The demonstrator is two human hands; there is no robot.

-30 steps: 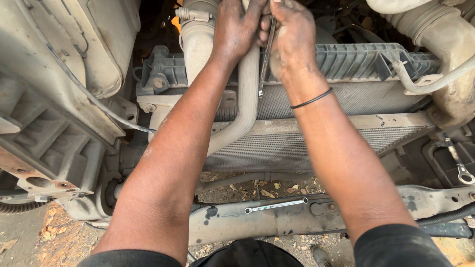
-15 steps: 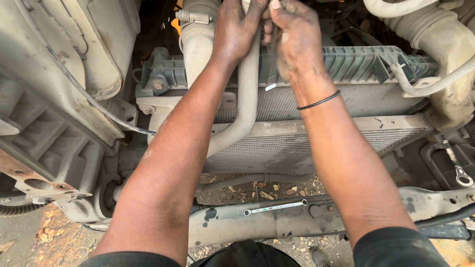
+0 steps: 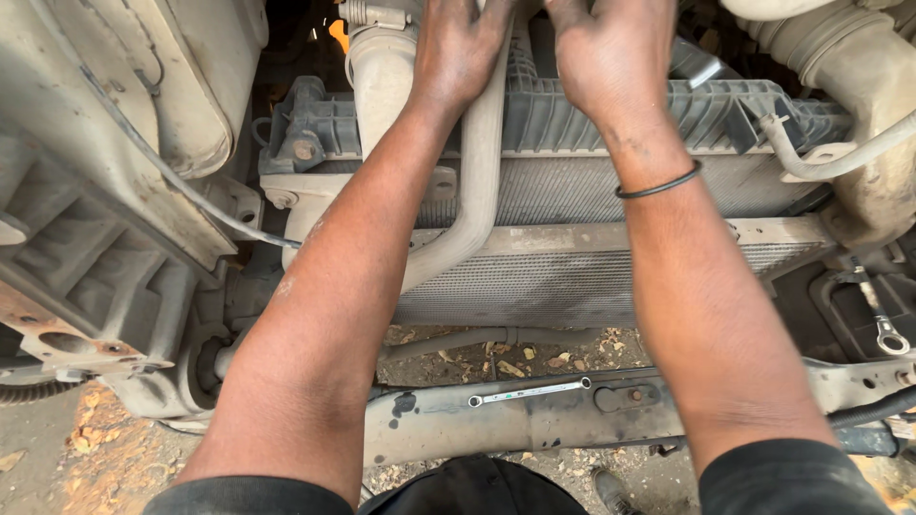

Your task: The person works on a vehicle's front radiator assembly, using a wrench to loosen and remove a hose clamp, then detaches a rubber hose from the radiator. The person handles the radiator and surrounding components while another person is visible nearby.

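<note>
Both of my arms reach up to the top of a dusty radiator (image 3: 572,277). My left hand (image 3: 458,52) is closed on the upper end of a grey curved hose (image 3: 477,191), which runs down across the radiator's front. Just to its right, my right hand (image 3: 611,57) is curled at the radiator's black top tank (image 3: 744,114). A thin metal tool (image 3: 701,72) shows its tip from under this hand. The fingertips of both hands are cut off by the top edge of the view. A black band (image 3: 658,186) circles my right wrist.
A flat spanner (image 3: 530,391) lies on the grey crossmember (image 3: 572,429) below the radiator. A ring spanner (image 3: 883,324) hangs at the right. A wide duct (image 3: 840,57) fills the top right, and engine castings (image 3: 95,210) crowd the left. Dry leaves lie on the ground.
The thin tool hung down beside the hose from my right hand; now only its tip shows to the right of the hand. Both hands have stayed at the hose's top.
</note>
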